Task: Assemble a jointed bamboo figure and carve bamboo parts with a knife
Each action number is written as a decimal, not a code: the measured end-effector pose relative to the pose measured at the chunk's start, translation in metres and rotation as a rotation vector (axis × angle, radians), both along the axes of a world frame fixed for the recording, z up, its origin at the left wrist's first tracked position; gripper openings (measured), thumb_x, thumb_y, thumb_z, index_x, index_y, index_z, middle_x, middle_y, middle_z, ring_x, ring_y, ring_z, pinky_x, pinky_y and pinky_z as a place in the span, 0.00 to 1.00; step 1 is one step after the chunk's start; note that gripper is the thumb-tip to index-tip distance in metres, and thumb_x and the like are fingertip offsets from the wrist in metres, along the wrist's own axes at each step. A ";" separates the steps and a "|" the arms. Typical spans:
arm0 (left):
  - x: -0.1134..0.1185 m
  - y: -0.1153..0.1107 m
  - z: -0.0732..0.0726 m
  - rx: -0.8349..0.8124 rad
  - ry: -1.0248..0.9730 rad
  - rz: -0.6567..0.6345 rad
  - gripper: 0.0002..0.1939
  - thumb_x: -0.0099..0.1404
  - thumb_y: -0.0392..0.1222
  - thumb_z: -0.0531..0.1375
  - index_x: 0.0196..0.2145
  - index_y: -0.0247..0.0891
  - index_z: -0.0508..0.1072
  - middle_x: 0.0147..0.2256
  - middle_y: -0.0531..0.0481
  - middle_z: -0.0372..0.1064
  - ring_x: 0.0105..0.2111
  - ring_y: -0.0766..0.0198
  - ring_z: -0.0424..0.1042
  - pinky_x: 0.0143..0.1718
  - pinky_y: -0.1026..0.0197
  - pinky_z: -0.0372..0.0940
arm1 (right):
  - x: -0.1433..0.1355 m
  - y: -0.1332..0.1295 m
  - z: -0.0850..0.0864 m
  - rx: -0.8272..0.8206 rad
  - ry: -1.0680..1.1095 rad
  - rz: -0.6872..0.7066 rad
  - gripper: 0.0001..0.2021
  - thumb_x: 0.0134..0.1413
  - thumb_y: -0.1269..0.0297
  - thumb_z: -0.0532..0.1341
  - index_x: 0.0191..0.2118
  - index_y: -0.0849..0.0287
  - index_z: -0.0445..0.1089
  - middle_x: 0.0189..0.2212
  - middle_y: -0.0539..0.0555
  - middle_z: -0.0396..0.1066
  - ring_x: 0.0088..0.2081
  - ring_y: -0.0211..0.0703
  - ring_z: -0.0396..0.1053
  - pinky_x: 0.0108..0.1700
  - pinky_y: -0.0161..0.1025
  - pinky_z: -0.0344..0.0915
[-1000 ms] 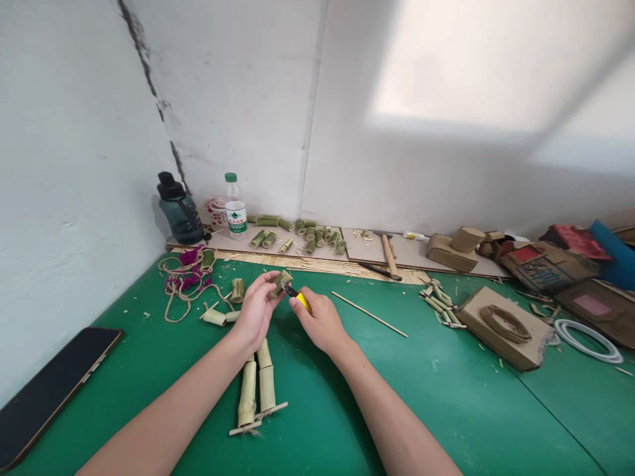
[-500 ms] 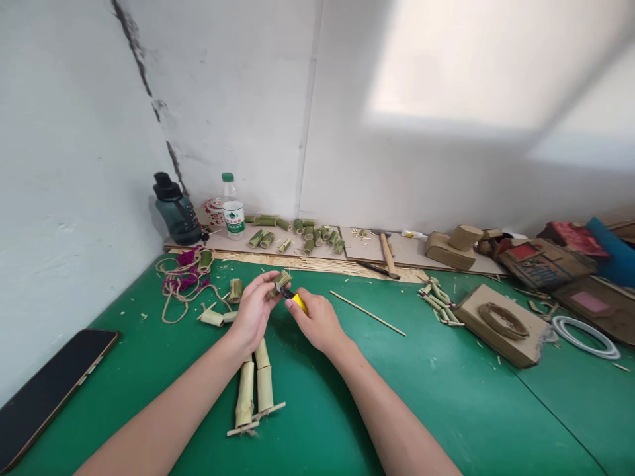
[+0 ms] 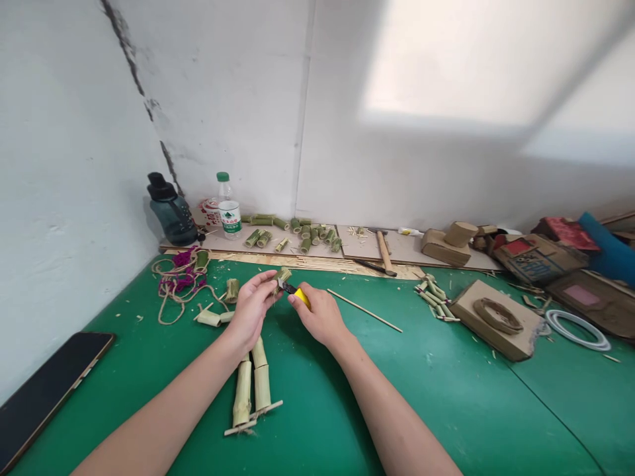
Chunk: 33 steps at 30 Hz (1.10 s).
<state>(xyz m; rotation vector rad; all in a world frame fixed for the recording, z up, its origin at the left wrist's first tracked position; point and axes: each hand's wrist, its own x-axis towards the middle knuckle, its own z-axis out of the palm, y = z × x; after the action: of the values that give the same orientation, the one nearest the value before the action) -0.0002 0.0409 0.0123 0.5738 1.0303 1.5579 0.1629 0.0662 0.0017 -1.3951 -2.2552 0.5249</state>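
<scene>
My left hand [image 3: 254, 305] is closed round a short bamboo piece [image 3: 283, 274], held a little above the green table [image 3: 446, 403]. My right hand [image 3: 320, 312] grips a yellow and black utility knife [image 3: 301, 297], its blade against or very near the bamboo; the exact contact is too small to tell. Below my left wrist lie jointed bamboo tubes [image 3: 243, 394] with thin sticks across their lower ends. Left of that hand, another short bamboo piece [image 3: 232, 289] stands upright beside a pale bamboo tube [image 3: 208, 318] lying on its side.
Purple netting with twine [image 3: 171, 291] and a phone [image 3: 52, 396] lie on the left. A thin stick [image 3: 364, 310] is right of my hands. Along the wall stand bottles [image 3: 230, 215], cut bamboo pieces [image 3: 306, 238] and a hammer [image 3: 383, 251]. Cardboard blocks [image 3: 496, 320] sit at right.
The knife and my right hand have shifted slightly against the bamboo piece, still gripped as before. The whole view has moved a little with the head.
</scene>
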 end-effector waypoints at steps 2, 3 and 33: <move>0.000 0.000 0.001 -0.002 0.013 -0.004 0.17 0.55 0.39 0.71 0.42 0.35 0.77 0.37 0.49 0.76 0.37 0.64 0.75 0.46 0.57 0.71 | 0.001 0.001 0.000 0.011 -0.015 -0.007 0.14 0.71 0.52 0.55 0.35 0.54 0.63 0.27 0.49 0.70 0.29 0.42 0.65 0.31 0.37 0.42; 0.000 0.000 0.001 -0.003 0.019 -0.006 0.17 0.55 0.39 0.71 0.42 0.35 0.77 0.37 0.48 0.76 0.37 0.63 0.75 0.46 0.57 0.71 | 0.001 0.001 0.000 0.016 -0.021 -0.011 0.14 0.71 0.52 0.55 0.35 0.54 0.63 0.28 0.50 0.70 0.29 0.42 0.65 0.31 0.37 0.42; -0.021 0.011 -0.008 0.159 0.643 0.053 0.12 0.56 0.38 0.70 0.39 0.41 0.80 0.40 0.48 0.74 0.32 0.63 0.69 0.37 0.62 0.63 | 0.024 0.009 0.007 -0.090 -0.005 0.005 0.18 0.64 0.51 0.62 0.55 0.50 0.65 0.30 0.49 0.72 0.33 0.46 0.68 0.33 0.35 0.50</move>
<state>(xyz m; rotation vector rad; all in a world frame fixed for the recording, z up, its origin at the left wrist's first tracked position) -0.0215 0.0524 0.0041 1.2167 1.4072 1.5414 0.1869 0.0752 0.0084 -1.4357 -2.2649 0.6320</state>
